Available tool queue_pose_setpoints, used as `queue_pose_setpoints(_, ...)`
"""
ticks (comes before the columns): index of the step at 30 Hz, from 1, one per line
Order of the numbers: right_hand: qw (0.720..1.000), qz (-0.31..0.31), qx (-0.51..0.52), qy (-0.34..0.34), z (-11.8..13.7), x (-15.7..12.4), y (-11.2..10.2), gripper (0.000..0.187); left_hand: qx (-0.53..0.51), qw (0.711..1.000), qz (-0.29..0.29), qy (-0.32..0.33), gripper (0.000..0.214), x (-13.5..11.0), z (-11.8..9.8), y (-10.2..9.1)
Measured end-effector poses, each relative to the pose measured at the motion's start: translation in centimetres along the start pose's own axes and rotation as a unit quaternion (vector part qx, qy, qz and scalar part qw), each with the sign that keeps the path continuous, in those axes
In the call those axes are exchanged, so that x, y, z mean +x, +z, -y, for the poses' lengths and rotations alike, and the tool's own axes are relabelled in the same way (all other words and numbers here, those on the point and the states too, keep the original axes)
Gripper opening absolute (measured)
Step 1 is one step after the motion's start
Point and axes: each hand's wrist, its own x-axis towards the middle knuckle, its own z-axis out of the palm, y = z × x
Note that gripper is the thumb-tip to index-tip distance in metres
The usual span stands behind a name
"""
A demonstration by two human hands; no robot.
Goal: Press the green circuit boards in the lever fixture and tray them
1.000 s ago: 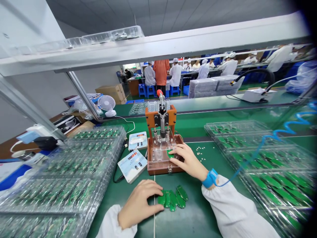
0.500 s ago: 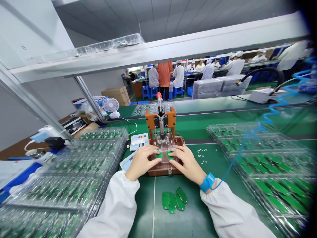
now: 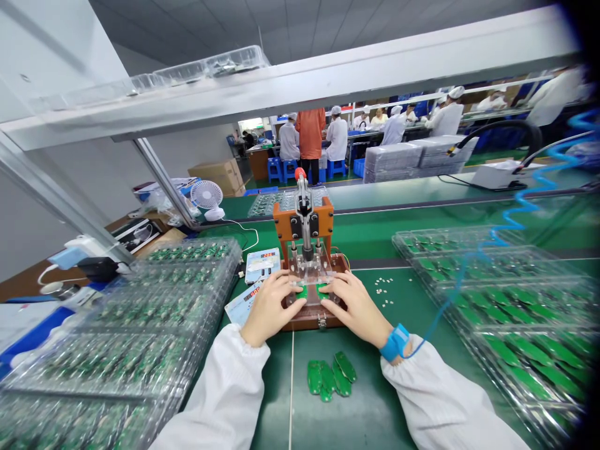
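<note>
Trays of circuit boards (image 3: 199,312) at far left, then the left hand (image 3: 269,309) — fingers and thumb pinching a green board (image 3: 302,292) on the clamp fixture (image 3: 304,228). Beside it, a second board (image 3: 322,291), pinched likewise by the right hand (image 3: 359,309) — loose green boards (image 3: 329,377) lie nearer, between both sleeves. Far right, more trays (image 3: 515,329).

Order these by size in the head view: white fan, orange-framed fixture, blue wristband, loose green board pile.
Orange-framed fixture
Loose green board pile
White fan and blue wristband: too alike to rank, fan farther away
</note>
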Motion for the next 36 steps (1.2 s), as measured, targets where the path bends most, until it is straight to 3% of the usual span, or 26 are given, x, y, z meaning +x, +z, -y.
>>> queue_pose_setpoints(13, 0.999, -0.015, 0.034, 0.009, 0.2, -0.2, 0.0, 0.018, -0.008, 0.999, -0.044, -0.008, 0.013, -0.9, -0.5, 1.0)
queue_pose_setpoints(16, 0.997, -0.05, 0.063, 0.022, 0.0, -0.6, 0.3, 0.028, -0.027, 0.994, -0.105, -0.027, 0.015, -1.3, -1.7, 1.4)
queue_pose_setpoints(19, 0.988, -0.115, 0.089, 0.059, -0.1, -0.9, 0.7, 0.036, -0.059, 0.989, -0.133, 0.025, 0.007, -1.7, -3.7, 1.9)
queue_pose_setpoints(25, 0.97, -0.185, 0.119, 0.098, -0.4, -1.1, 1.4, 0.032, -0.062, 0.975, 0.009, 0.212, 0.024, -2.1, -6.3, 4.4)
queue_pose_setpoints(31, 0.938, -0.281, 0.151, 0.136, -0.5, 0.9, -0.3, 0.035, -0.051, 0.973, 0.07, 0.215, 0.015, -2.6, -5.2, 6.1)
queue_pose_setpoints(36, 0.922, -0.335, 0.178, 0.077, 1.3, 7.4, -4.8, 0.032, -0.062, 0.971, 0.059, 0.221, 0.013, -2.9, -4.7, 6.5)
